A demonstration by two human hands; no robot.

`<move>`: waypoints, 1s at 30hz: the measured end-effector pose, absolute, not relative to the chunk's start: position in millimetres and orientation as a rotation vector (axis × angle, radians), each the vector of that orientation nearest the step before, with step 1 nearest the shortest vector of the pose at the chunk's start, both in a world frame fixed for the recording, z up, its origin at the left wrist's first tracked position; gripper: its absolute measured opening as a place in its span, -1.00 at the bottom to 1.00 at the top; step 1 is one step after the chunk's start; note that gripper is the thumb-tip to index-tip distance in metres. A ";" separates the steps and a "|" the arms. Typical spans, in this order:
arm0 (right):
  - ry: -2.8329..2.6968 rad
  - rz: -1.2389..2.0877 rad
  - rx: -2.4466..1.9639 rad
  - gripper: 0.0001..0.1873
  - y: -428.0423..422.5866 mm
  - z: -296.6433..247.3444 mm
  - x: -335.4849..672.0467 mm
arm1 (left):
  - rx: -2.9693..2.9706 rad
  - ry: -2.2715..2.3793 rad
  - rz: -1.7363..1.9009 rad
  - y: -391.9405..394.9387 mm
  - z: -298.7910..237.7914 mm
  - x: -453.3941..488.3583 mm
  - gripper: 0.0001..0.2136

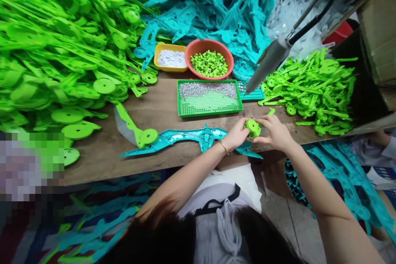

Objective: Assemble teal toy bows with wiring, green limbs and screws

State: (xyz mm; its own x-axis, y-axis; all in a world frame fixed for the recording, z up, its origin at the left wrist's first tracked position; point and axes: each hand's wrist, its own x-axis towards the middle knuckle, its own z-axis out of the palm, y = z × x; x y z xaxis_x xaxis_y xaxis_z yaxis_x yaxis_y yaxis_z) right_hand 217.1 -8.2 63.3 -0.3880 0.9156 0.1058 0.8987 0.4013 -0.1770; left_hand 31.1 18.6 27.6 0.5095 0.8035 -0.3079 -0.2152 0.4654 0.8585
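Both of my hands meet over a small round green plastic part (pixel 253 128) at the right end of a long teal plastic piece (pixel 185 137) lying on the wooden table (pixel 161 103). My left hand (pixel 237 134) pinches the green part from the left. From the right, my right hand (pixel 274 131) has its fingers curled round it. Another green arm part (pixel 139 130) lies on the teal piece's left end.
A green tray (pixel 209 105) of small metal screws sits behind my hands, with an orange bowl (pixel 209 45) of green pieces and a yellow dish (pixel 170 57) beyond. Big heaps of green parts (pixel 62 41) and teal parts (pixel 213 4) surround it. A hanging screwdriver (pixel 268 64) points down at the right.
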 end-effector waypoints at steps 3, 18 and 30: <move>-2.513 0.088 -1.571 -0.24 -6.9 61.8 216.0 | 0.978 0.798 0.699 20.8 23.7 30.0 -0.68; -1.615 0.337 -1.558 -0.28 7.1 98.3 280.1 | 0.943 0.852 0.571 19.3 11.3 29.1 -0.62; -1.747 -0.016 -2.059 -0.45 -20.8 26.0 304.2 | 0.804 0.874 0.666 14.9 31.6 10.0 -0.66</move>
